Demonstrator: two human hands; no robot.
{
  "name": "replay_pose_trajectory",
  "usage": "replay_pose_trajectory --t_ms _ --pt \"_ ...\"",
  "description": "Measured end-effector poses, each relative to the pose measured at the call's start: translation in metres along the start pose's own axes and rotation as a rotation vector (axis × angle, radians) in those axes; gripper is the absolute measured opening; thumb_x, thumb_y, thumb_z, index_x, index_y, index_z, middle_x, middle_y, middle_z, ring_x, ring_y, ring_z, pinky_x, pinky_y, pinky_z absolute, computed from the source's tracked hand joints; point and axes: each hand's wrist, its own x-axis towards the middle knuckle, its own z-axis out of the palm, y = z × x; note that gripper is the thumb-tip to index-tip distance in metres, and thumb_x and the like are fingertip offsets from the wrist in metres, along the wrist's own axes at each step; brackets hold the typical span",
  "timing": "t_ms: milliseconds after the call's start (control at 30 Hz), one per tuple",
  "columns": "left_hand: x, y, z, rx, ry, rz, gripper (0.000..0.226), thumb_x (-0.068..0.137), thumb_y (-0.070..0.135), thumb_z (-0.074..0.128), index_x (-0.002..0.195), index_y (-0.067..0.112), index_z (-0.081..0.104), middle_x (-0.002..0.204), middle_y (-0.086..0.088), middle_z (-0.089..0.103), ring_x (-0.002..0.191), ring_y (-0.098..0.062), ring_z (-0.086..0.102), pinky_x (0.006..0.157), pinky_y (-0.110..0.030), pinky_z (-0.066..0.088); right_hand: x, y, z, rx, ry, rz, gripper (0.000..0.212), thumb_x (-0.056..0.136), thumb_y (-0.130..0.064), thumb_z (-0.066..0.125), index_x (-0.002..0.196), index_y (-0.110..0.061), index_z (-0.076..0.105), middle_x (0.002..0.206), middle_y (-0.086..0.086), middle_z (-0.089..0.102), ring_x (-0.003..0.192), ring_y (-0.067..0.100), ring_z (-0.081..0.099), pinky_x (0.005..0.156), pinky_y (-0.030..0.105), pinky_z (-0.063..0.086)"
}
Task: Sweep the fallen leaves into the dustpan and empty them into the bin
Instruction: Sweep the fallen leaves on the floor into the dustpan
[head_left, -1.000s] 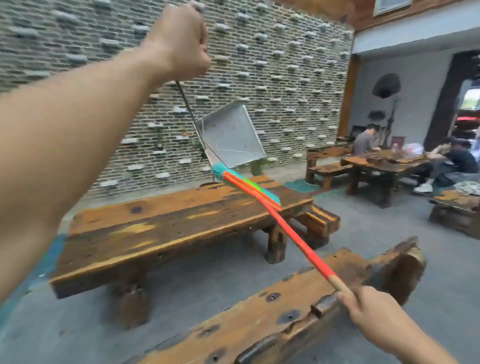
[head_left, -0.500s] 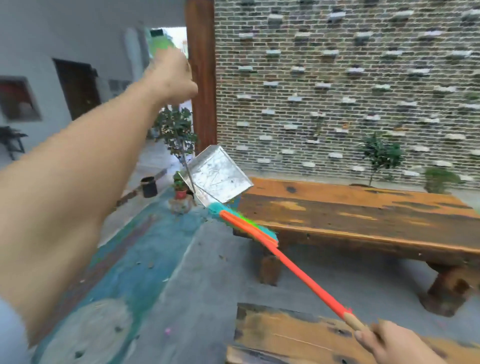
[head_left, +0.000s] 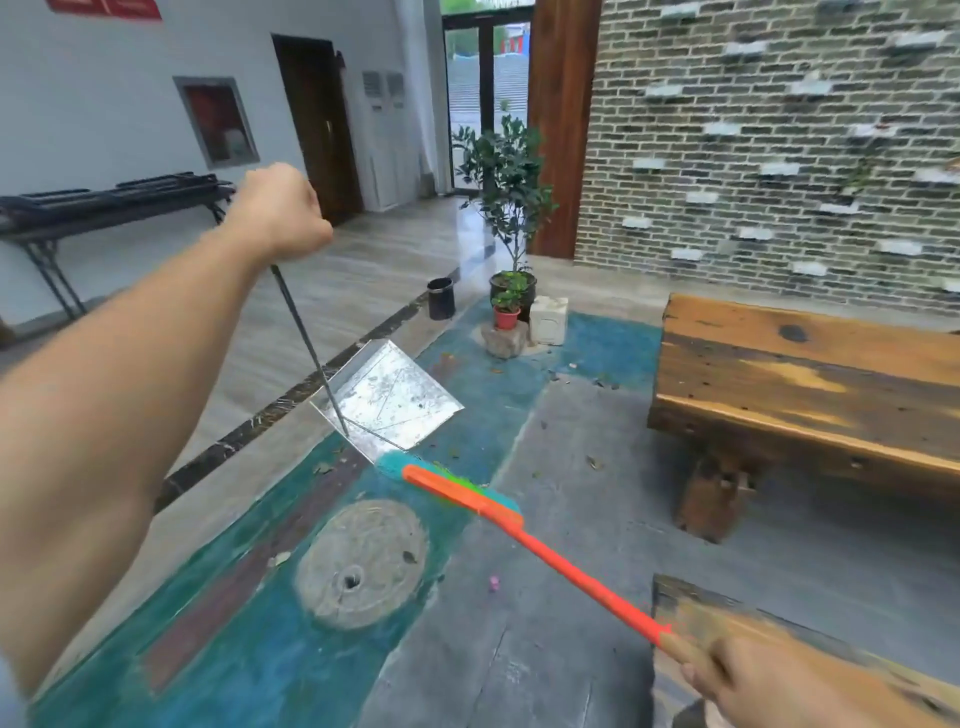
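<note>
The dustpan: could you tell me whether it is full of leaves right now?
No, the dustpan shows bare metal with only a few specks, while leaves lie scattered on the floor.

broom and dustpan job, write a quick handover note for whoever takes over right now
Left hand: grip shut on the dustpan's thin rod handle.
Right hand: grip shut on the broom handle's end.
Dustpan hangs off the ground, looks nearly empty; broom head sits just below its lip.
Leaves lie scattered on the teal and grey ground near the potted plant. Small black bin stands beyond.
Done: nothing visibly collected. Left: sweep, fill pan, empty it.
</note>
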Motion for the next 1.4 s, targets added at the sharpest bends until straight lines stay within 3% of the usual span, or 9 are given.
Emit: replay_pose_trajectory --t_ms 200,367,467,600,733,867,1033,1233,1400 --pt "0.003 -0.139 0.033 0.047 -0.023 -0.205 0.017 0.071 0.006 0.049 0.056 0.0 0.055 0.058 -0.022 0.052 0.065 -0.036 0.05 0.064 -0.035 0.047 0.059 -0.066 0.007 -0.091 -0.162 -0.081 0.068 0.066 -0.079 0.005 0.072 -0.027 0.048 0.068 -0.003 0.05 0.057 0.002 0.042 0.052 0.019 0.032" --pt "0.002 -0.226 0.048 0.085 -0.054 -0.316 0.018 0.071 0.007 0.05 0.06 -0.005 0.059 0.058 -0.024 0.055 0.056 -0.035 0.052 0.058 -0.035 0.05 0.112 -0.076 0.019 -0.158 -0.048 -0.045 0.074 0.072 -0.086 0.022 0.078 -0.021 0.057 0.077 -0.002 0.06 0.07 0.009 0.058 0.066 0.025 0.045" --pt "0.007 -0.275 0.062 0.131 -0.08 -0.362 0.018 0.071 0.009 0.053 0.059 -0.003 0.059 0.063 -0.027 0.061 0.062 -0.038 0.059 0.058 -0.034 0.049 0.154 -0.118 0.011 -0.21 -0.13 -0.098 0.052 0.085 -0.069 0.04 0.067 -0.02 0.044 0.069 -0.007 0.046 0.07 0.011 0.051 0.06 0.023 0.038" --pt "0.074 -0.337 0.124 0.193 -0.154 -0.4 0.022 0.075 0.014 0.059 0.058 -0.001 0.061 0.064 -0.024 0.063 0.068 -0.038 0.061 0.063 -0.041 0.054 0.26 -0.187 -0.003 -0.189 -0.271 -0.148 0.042 0.094 -0.054 0.043 0.068 -0.021 0.041 0.075 -0.003 0.05 0.075 0.021 0.05 0.052 0.021 0.033" --pt "0.107 -0.375 0.152 0.194 -0.14 -0.458 0.024 0.074 0.012 0.059 0.053 0.001 0.054 0.063 -0.024 0.06 0.067 -0.039 0.057 0.067 -0.039 0.052 0.327 -0.242 -0.01 -0.194 -0.305 -0.153 0.04 0.096 -0.05 0.04 0.068 -0.023 0.036 0.09 0.004 0.054 0.082 0.026 0.056 0.067 0.03 0.04" --pt "0.127 -0.413 0.165 0.213 -0.122 -0.494 0.025 0.074 0.01 0.057 0.052 0.001 0.051 0.061 -0.023 0.056 0.072 -0.043 0.058 0.068 -0.038 0.049 0.375 -0.302 -0.027 -0.174 -0.365 -0.17 0.035 0.099 -0.048 0.039 0.078 -0.02 0.044 0.087 0.002 0.056 0.061 0.015 0.055 0.049 0.025 0.039" --pt "0.168 -0.48 0.15 0.225 -0.09 -0.506 0.026 0.077 0.014 0.061 0.059 -0.002 0.053 0.066 -0.026 0.06 0.068 -0.041 0.054 0.065 -0.036 0.049 0.434 -0.352 -0.01 -0.14 -0.369 -0.068 0.03 0.101 -0.043 0.036 0.091 -0.017 0.047 0.091 0.001 0.054 0.097 0.023 0.066 0.065 0.025 0.045" --pt "0.19 -0.56 0.169 0.247 -0.198 -0.475 0.022 0.075 0.013 0.062 0.056 0.001 0.06 0.064 -0.02 0.064 0.068 -0.038 0.058 0.062 -0.035 0.05 0.471 -0.422 0.006 0.053 -0.345 0.09 0.046 0.099 -0.053 0.033 0.076 -0.017 0.05 0.071 -0.001 0.058 0.048 0.013 0.055 0.041 0.024 0.043" --pt "0.201 -0.631 0.211 0.206 -0.347 -0.426 0.037 0.074 0.006 0.066 0.043 0.009 0.045 0.046 -0.011 0.048 0.053 -0.031 0.048 0.053 -0.03 0.039 0.485 -0.507 0.045 0.301 -0.359 0.2 0.049 0.097 -0.052 0.04 0.093 -0.006 0.057 0.081 0.009 0.068 0.042 0.018 0.052 0.037 0.021 0.038"
